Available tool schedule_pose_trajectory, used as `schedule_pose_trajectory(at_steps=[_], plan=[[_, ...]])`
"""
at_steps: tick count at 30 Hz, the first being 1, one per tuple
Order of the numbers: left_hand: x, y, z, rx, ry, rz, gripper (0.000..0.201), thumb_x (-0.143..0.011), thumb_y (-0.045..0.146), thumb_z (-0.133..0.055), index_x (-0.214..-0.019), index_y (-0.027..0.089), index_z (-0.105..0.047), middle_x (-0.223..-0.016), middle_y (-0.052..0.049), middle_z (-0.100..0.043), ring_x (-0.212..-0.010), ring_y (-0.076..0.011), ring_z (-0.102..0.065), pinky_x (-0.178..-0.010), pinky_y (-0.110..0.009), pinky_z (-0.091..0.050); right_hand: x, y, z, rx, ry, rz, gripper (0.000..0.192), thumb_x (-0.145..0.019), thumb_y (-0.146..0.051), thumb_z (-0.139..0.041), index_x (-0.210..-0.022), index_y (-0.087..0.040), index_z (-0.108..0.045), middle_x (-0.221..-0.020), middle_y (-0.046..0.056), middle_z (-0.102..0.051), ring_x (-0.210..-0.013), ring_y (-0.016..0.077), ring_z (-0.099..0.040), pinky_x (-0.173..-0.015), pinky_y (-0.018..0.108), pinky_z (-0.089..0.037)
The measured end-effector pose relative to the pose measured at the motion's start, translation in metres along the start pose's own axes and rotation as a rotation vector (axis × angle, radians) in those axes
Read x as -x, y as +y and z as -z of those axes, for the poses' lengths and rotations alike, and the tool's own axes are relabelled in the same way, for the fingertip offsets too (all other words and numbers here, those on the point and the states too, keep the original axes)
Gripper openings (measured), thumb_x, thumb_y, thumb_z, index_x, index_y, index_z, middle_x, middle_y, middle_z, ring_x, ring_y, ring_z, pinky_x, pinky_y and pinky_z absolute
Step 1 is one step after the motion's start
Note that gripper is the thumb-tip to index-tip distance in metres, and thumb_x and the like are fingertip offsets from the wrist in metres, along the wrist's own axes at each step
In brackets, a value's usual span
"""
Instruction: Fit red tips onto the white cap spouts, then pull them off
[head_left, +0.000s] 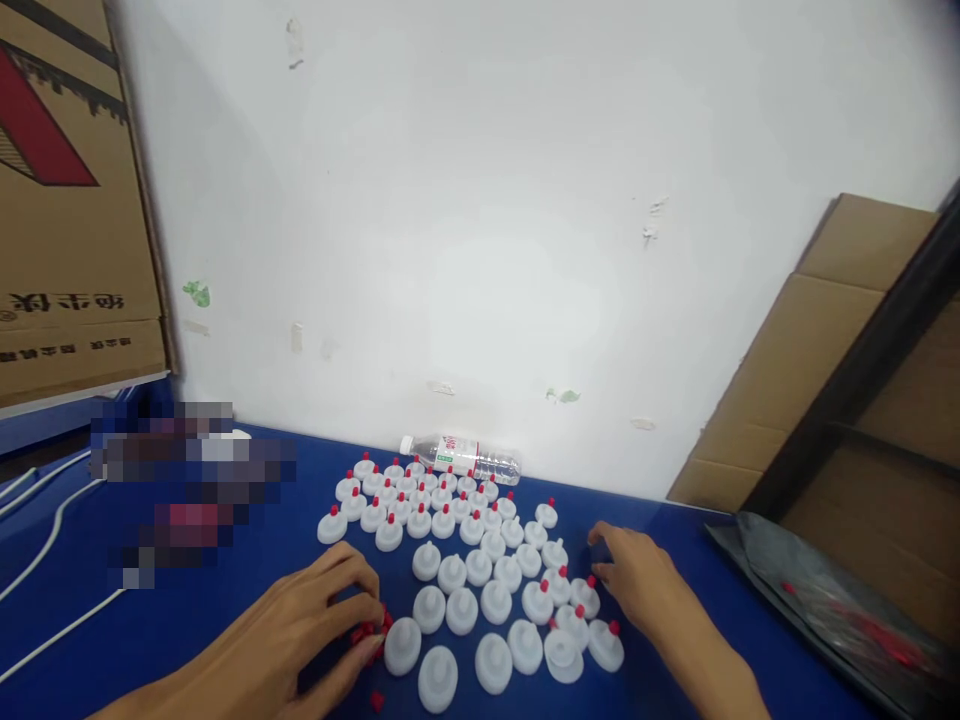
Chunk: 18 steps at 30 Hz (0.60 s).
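Near the tabletop's (pixel 225 610) front edge, the left hand (pixel 315 625) curls its fingers around small red tips (pixel 371 630) and should pinch one cleanly, while the right hand (pixel 637 580), fingers loosely bent and holding nothing, steadies the white caps (pixel 480 570) mid-tabletop.

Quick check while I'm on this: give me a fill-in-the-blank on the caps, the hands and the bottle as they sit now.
1. The white caps stand on a ____ table.
2. The left hand rests on small loose ____ tips.
3. The water bottle lies on its side against the ____.
4. The caps nearest the right hand carry ____ tips.

Missing words: blue; red; wall; red
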<state>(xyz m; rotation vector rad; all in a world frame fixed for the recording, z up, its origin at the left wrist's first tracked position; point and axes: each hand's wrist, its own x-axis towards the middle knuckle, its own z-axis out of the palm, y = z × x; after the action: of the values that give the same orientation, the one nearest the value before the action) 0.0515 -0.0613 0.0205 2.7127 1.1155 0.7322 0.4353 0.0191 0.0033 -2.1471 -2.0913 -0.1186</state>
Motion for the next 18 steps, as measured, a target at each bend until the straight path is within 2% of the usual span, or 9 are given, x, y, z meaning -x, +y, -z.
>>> schedule_pose_trajectory(at_steps=[5,8,11,14,18], plan=[[-0.001,-0.001,0.0,-0.02,0.009,-0.031,0.016,-0.1,0.018,-0.052,-0.098,0.025,-0.067,-0.103,-0.004,-0.068,-0.092,-0.0171,-0.065,-0.083,-0.022,-0.056,-0.004,-0.001,0.006,-0.073,0.065,0.032,0.029,-0.089,-0.009,-0.059,-0.114,-0.02,-0.069,-0.098,0.009,-0.075,-0.093,0.0264,-0.073,-0.073,0.03,-0.045],[0.001,0.0,-0.004,0.01,0.112,-0.04,0.019,-0.101,0.019,-0.05,-0.094,0.025,-0.068,-0.099,-0.004,-0.068,-0.091,-0.0175,-0.065,-0.083,-0.022,-0.056,-0.009,-0.006,0.019,-0.134,0.138,0.048,0.03,-0.101,-0.023,-0.046,-0.126,-0.023,-0.062,-0.106,0.008,-0.074,-0.096,0.0247,-0.072,-0.076,0.031,-0.047],[0.002,0.001,-0.007,0.038,0.227,-0.032,0.023,-0.103,0.022,-0.048,-0.09,0.024,-0.068,-0.094,-0.004,-0.069,-0.09,-0.0184,-0.064,-0.085,-0.023,-0.056,-0.009,-0.011,0.033,-0.242,0.252,0.04,0.035,-0.107,-0.035,-0.032,-0.129,-0.026,-0.058,-0.095,0.006,-0.075,-0.085,0.025,-0.072,-0.072,0.032,-0.047],[0.002,0.002,-0.006,0.048,0.204,-0.042,0.024,-0.103,0.019,-0.046,-0.092,0.024,-0.067,-0.093,-0.004,-0.068,-0.089,-0.0179,-0.063,-0.084,-0.023,-0.056,-0.004,-0.021,0.039,-0.351,0.408,0.031,0.034,-0.106,-0.039,-0.031,-0.118,-0.025,-0.059,-0.085,0.006,-0.072,-0.075,0.0264,-0.069,-0.066,0.034,-0.045],[-0.001,0.001,-0.001,0.013,0.117,-0.092,0.022,-0.098,0.009,-0.047,-0.1,0.023,-0.065,-0.096,-0.004,-0.068,-0.091,-0.0178,-0.063,-0.085,-0.023,-0.056,0.007,-0.047,0.039,-0.446,0.591,0.159,0.023,-0.105,-0.04,-0.044,-0.112,-0.024,-0.058,-0.098,0.007,-0.071,-0.085,0.025,-0.068,-0.073,0.034,-0.049]])
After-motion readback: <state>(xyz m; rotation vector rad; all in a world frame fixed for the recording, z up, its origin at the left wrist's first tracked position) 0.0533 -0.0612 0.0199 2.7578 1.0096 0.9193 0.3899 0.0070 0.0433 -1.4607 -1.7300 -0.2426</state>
